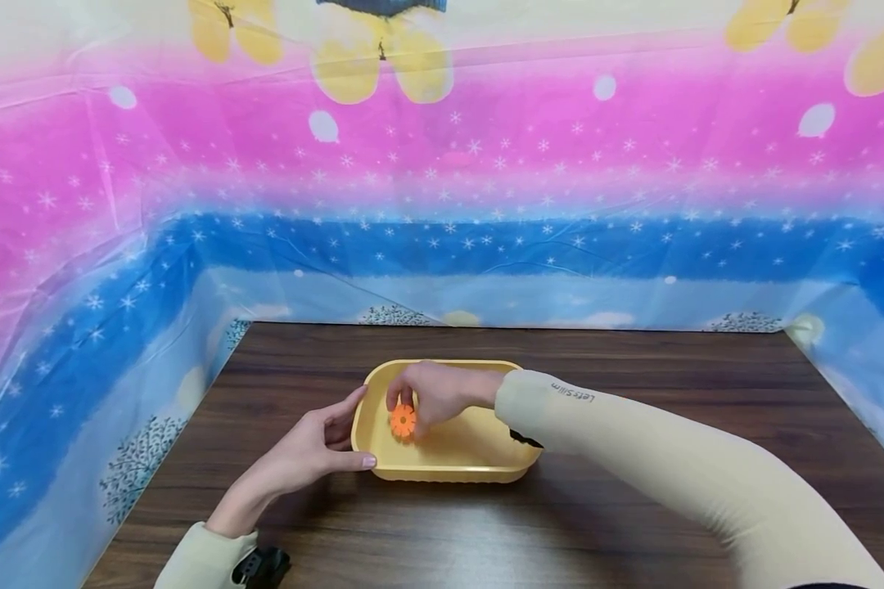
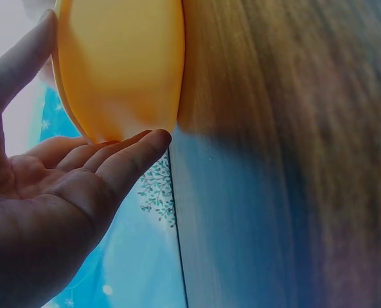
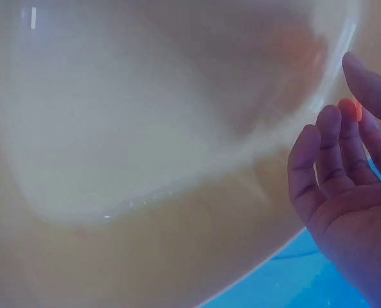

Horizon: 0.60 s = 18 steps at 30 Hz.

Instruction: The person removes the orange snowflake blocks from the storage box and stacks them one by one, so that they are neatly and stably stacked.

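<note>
A shallow yellow plastic basin (image 1: 457,471) with rounded corners stands on the table. My left hand (image 1: 305,450) holds its left end, the thumb on the front corner of the rim and the fingers along the left wall. In the left wrist view those fingers lie fairly straight against the basin (image 2: 123,64). Over the inside of the basin, my right hand (image 1: 442,397) pinches a small orange flower-shaped piece (image 1: 403,422) with a dark centre. From the right wrist, only a bit of the orange piece (image 3: 359,111) shows among the fingers. Whether it touches the basin floor, I cannot tell.
The dark wood-grain table (image 1: 633,507) extends around the basin. Behind it and along both sides hangs a pink and blue patterned cloth (image 1: 486,180). My right sleeve (image 1: 656,442) crosses over the basin's right end.
</note>
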Each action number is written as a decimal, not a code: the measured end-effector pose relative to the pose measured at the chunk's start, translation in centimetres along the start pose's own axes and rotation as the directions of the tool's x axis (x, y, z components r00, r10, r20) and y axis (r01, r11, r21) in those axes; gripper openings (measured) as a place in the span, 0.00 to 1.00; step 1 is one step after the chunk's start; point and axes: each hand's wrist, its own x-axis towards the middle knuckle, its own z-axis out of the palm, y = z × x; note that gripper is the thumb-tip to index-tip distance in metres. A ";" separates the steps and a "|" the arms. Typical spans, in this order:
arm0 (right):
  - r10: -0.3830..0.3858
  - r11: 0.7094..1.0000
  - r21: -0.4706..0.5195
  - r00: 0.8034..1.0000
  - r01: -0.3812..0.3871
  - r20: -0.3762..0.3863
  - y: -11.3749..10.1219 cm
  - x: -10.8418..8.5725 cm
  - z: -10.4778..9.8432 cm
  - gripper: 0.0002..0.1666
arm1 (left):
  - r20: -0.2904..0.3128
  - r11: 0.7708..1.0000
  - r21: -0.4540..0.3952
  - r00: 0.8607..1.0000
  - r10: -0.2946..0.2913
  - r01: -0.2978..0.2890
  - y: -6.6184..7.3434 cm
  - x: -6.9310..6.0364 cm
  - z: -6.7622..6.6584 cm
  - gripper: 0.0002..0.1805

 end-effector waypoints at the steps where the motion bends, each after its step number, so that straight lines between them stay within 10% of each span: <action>1: 0.002 1.000 0.015 1.000 -0.002 -0.005 -0.1 -0.3 -0.2 0.25 | 0.002 1.000 -0.002 1.000 0.003 -0.003 0.0 0.0 0.0 0.57; 18: 0.052 0.947 0.320 0.985 0.002 -0.162 0.0 -5.5 -0.4 0.23 | -0.011 1.000 0.007 1.000 0.000 0.000 -0.1 0.1 0.1 0.57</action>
